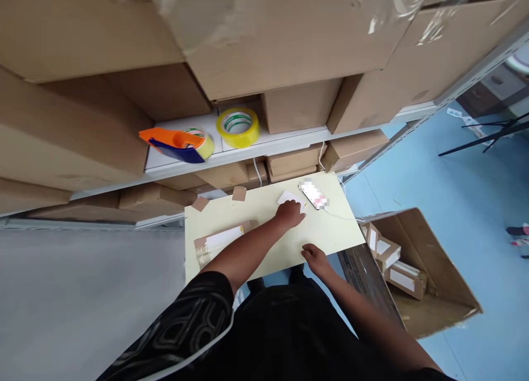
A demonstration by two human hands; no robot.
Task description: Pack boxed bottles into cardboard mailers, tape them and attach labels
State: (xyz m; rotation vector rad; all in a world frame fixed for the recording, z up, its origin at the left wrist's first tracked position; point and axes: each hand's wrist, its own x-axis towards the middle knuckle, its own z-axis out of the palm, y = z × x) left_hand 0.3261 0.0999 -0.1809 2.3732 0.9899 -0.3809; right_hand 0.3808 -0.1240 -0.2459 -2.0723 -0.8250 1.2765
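Observation:
My left hand (290, 214) reaches across the cream table (268, 240), fingers curled down onto a piece of white paper (286, 196). Part of that paper is hidden beneath the hand. Just beyond lies a phone (313, 194) with a blurred screen and a white cable. At the table's near edge is my right hand (314, 258), its fingers bent in and close together; whatever may be between them cannot be seen. A taped cardboard box (225, 238) with a white label rests on the table's left part, partly behind my left forearm.
Two brown cardboard pieces (239, 193) lie at the table's back edge. A shelf above holds cardboard boxes (285, 45), an orange-and-blue tape dispenser (177, 144) and a yellow tape roll (238, 128). On the right, a large open carton (446, 260) contains several labelled boxes (403, 279).

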